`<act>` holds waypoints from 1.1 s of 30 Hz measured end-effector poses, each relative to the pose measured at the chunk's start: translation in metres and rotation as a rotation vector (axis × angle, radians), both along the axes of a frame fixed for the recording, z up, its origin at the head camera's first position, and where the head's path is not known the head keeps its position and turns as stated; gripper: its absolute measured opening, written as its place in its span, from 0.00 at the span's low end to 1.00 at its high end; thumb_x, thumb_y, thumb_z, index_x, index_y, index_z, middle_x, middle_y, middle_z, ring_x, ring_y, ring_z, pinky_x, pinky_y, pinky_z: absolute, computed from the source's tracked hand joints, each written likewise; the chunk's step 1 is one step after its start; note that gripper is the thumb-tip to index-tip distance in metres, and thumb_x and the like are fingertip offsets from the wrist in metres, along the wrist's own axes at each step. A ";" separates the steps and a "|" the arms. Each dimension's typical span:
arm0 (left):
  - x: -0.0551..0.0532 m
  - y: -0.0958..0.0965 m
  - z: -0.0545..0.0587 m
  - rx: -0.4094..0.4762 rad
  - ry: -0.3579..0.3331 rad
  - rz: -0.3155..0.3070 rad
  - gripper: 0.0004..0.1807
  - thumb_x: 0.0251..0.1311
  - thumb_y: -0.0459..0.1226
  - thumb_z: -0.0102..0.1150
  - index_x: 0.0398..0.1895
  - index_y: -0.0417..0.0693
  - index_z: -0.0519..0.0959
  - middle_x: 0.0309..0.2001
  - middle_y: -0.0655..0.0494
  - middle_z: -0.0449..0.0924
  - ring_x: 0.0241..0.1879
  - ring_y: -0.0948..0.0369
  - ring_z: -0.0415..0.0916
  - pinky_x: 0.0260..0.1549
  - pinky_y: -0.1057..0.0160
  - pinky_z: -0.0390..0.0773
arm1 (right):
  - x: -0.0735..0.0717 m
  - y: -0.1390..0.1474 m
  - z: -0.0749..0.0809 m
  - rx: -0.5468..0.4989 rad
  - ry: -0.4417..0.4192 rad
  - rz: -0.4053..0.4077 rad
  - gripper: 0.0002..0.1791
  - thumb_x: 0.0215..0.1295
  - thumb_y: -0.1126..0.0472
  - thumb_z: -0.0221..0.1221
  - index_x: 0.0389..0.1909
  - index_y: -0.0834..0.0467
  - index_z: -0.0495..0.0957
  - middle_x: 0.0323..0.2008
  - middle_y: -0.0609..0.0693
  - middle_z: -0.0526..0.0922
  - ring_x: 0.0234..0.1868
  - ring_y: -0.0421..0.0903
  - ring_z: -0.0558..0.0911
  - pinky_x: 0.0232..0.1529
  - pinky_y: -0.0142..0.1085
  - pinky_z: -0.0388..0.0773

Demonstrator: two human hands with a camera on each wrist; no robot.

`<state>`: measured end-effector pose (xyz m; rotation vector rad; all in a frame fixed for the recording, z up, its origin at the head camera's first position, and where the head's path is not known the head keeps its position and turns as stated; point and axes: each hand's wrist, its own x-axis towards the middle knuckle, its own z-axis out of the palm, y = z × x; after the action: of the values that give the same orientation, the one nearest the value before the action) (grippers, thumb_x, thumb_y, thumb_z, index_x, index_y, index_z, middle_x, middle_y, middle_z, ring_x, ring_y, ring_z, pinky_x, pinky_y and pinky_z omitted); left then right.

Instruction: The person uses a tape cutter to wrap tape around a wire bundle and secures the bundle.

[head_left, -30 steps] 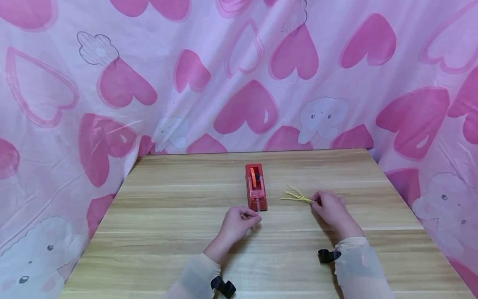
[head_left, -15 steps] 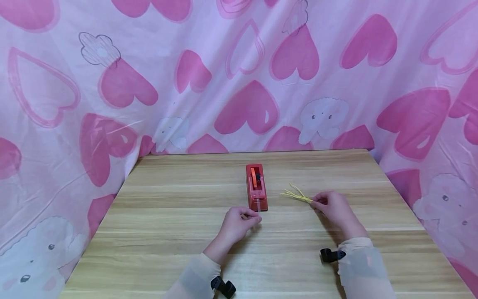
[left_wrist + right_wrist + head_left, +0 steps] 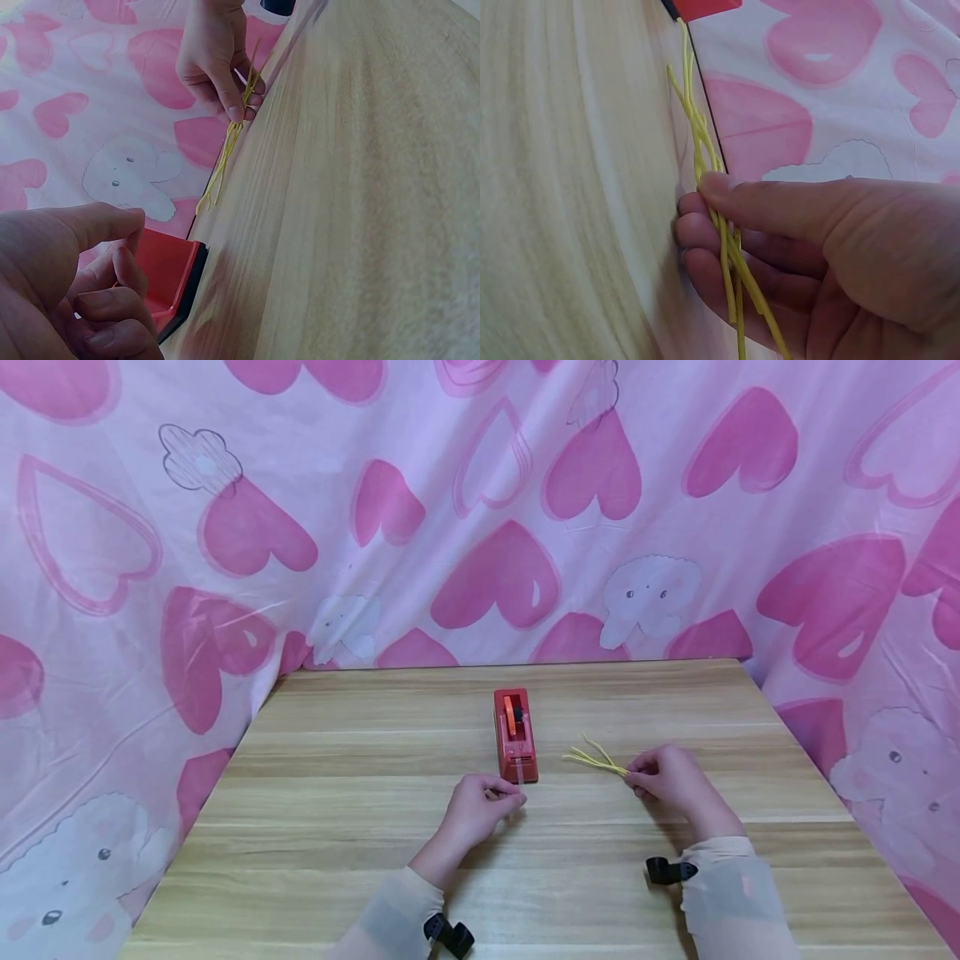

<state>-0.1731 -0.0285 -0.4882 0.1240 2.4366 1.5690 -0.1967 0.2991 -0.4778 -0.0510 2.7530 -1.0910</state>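
Tape dispenser [image 3: 516, 742]: red, orange wheel [image 3: 509, 717] inside, on the surface [image 3: 375, 735].
Clear tape [image 3: 520, 771]: strip at dispenser's near end, pinched by left hand [image 3: 477, 810].
Yellow strands [image 3: 600, 762]: thin bundle pinched by the right hand [image 3: 672, 781], ends fanned out.

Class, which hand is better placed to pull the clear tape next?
Probably the left hand: its fingers pinch the clear tape strip at the red plastic tape dispenser; the right hand holds thin yellow strands.

Tape dispenser [image 3: 516, 742] on the table [image 3: 360, 760]; strings [image 3: 609, 767] to its right; curtain [image 3: 480, 485] behind both
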 end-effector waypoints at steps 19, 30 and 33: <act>-0.001 0.001 -0.001 -0.003 -0.012 -0.003 0.05 0.62 0.42 0.72 0.36 0.51 0.90 0.31 0.59 0.84 0.27 0.61 0.76 0.26 0.63 0.76 | 0.002 -0.004 0.003 -0.082 -0.055 0.171 0.03 0.67 0.64 0.67 0.38 0.60 0.87 0.30 0.50 0.86 0.31 0.45 0.83 0.31 0.36 0.83; 0.000 0.001 0.000 -0.005 0.009 -0.005 0.05 0.63 0.42 0.72 0.36 0.51 0.90 0.30 0.59 0.84 0.26 0.61 0.77 0.24 0.64 0.75 | 0.004 -0.005 0.005 -0.147 -0.091 0.351 0.03 0.67 0.65 0.68 0.37 0.61 0.86 0.31 0.53 0.87 0.31 0.43 0.84 0.33 0.36 0.85; 0.001 0.001 0.001 -0.005 0.007 -0.004 0.05 0.63 0.42 0.72 0.36 0.52 0.90 0.30 0.59 0.84 0.26 0.61 0.76 0.24 0.64 0.75 | 0.005 -0.008 0.007 -0.138 -0.099 0.372 0.03 0.66 0.63 0.68 0.37 0.60 0.86 0.31 0.52 0.87 0.31 0.44 0.84 0.33 0.35 0.84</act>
<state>-0.1724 -0.0275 -0.4870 0.1345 2.4439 1.5637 -0.1921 0.2916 -0.4712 -0.4912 2.4421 -1.1379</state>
